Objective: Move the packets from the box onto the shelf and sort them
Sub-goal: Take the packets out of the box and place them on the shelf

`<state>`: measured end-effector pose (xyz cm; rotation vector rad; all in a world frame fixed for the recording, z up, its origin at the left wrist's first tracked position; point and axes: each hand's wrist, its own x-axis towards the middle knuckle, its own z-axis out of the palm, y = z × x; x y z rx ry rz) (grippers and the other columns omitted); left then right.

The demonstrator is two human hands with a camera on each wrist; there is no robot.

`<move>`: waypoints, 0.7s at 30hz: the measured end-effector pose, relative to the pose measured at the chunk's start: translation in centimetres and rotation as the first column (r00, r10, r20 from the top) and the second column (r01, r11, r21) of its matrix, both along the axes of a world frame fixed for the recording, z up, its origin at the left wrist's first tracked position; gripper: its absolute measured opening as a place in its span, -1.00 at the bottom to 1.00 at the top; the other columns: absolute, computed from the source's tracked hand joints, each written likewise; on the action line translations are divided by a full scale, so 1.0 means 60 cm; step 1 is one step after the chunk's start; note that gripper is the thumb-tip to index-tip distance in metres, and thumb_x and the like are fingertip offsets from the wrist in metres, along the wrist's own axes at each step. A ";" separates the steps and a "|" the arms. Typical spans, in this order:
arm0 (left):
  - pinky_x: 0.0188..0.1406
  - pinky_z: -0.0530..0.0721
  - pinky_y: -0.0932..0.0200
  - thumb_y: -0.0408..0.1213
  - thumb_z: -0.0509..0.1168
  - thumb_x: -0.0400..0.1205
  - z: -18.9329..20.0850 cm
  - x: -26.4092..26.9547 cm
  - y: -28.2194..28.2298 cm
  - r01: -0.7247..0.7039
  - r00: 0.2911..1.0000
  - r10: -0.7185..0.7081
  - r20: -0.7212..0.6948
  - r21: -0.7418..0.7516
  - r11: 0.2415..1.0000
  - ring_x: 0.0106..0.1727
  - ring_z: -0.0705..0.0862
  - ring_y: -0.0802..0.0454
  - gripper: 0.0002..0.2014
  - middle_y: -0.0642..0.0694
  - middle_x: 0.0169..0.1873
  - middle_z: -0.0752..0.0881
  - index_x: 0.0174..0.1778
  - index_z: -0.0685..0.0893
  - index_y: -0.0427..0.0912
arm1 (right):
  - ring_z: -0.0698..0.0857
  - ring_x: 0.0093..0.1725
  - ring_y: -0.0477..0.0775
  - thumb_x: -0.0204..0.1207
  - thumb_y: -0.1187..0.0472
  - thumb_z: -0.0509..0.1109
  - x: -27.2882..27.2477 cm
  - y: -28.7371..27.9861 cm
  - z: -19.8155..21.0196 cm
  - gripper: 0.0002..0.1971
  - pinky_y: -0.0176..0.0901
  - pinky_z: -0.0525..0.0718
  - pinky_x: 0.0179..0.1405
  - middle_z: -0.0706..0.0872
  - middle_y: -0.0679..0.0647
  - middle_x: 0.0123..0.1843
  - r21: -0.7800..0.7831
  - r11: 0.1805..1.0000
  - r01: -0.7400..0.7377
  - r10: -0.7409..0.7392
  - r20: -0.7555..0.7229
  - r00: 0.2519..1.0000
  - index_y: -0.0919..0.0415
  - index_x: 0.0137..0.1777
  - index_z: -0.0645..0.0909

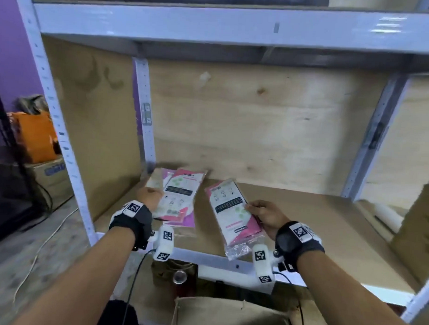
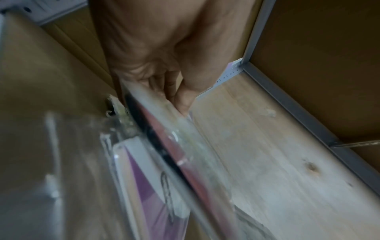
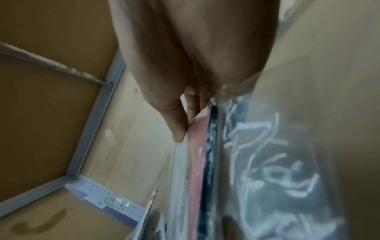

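Observation:
Two pink-and-white packets in clear plastic sleeves are held over the wooden shelf (image 1: 316,214). My left hand (image 1: 150,196) grips the left packet (image 1: 180,192) by its left edge, just above a purple packet (image 1: 182,222) lying on the shelf. In the left wrist view the thumb and fingers (image 2: 180,100) pinch that packet (image 2: 164,129), with the purple packet (image 2: 139,172) below. My right hand (image 1: 253,210) holds the right packet (image 1: 231,211) by its right edge, tilted, with its lower end past the shelf's front. In the right wrist view the thumb (image 3: 176,128) presses on that packet (image 3: 195,155).
An open cardboard box (image 1: 227,313) stands below the shelf's front rail (image 1: 205,257). Grey metal uprights (image 1: 144,111) and plywood panels (image 1: 258,120) close in the bay. A white roll (image 1: 389,214) lies at the shelf's right. An orange item (image 1: 34,136) sits on boxes at the left.

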<state>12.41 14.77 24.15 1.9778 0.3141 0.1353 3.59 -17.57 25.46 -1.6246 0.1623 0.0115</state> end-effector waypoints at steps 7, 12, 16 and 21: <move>0.06 0.45 0.21 -0.40 0.26 0.72 -0.002 0.141 0.068 -0.048 0.999 0.048 -0.012 0.045 0.998 0.09 0.56 -0.03 -0.89 -0.18 0.07 0.61 -0.03 0.62 -0.09 | 0.75 -0.34 0.14 0.64 0.40 0.37 0.166 0.113 -0.033 -0.89 -0.10 0.78 -0.40 0.77 0.25 -0.21 0.175 0.984 -0.043 0.056 -0.069 0.996 0.38 -0.13 0.65; 0.40 0.53 0.01 -0.43 0.20 0.74 0.006 0.221 0.107 -0.057 0.997 0.062 -0.048 0.108 0.993 0.48 0.55 -0.31 -0.64 -0.40 0.43 0.60 0.46 0.56 -0.43 | 0.73 -0.12 0.34 0.66 0.38 0.33 0.273 0.180 -0.043 -0.81 0.15 0.75 0.01 0.74 0.44 -0.01 0.185 0.980 -0.078 0.090 -0.055 0.994 0.57 0.01 0.66; 0.41 0.52 0.01 -0.42 0.23 0.73 -0.007 0.261 0.121 -0.048 0.995 0.060 -0.076 0.151 0.987 0.49 0.55 -0.31 -0.64 -0.40 0.44 0.59 0.46 0.57 -0.42 | 0.71 0.19 0.41 0.63 0.33 0.41 0.340 0.216 -0.070 -0.58 0.28 0.65 0.32 0.67 0.51 0.28 0.072 0.997 -0.031 0.037 -0.079 0.996 0.60 0.38 0.48; 0.10 0.60 0.06 -0.47 0.34 0.63 -0.050 0.283 0.123 0.040 0.997 -0.025 -0.069 0.229 0.973 0.14 0.71 -0.15 -0.81 -0.26 0.04 0.71 0.12 0.76 -0.36 | 0.75 -0.03 0.18 0.58 0.22 0.45 0.388 0.241 -0.109 -0.81 0.05 0.75 0.01 0.76 0.23 0.06 -0.278 0.961 -0.014 0.007 -0.025 1.000 0.33 0.05 0.59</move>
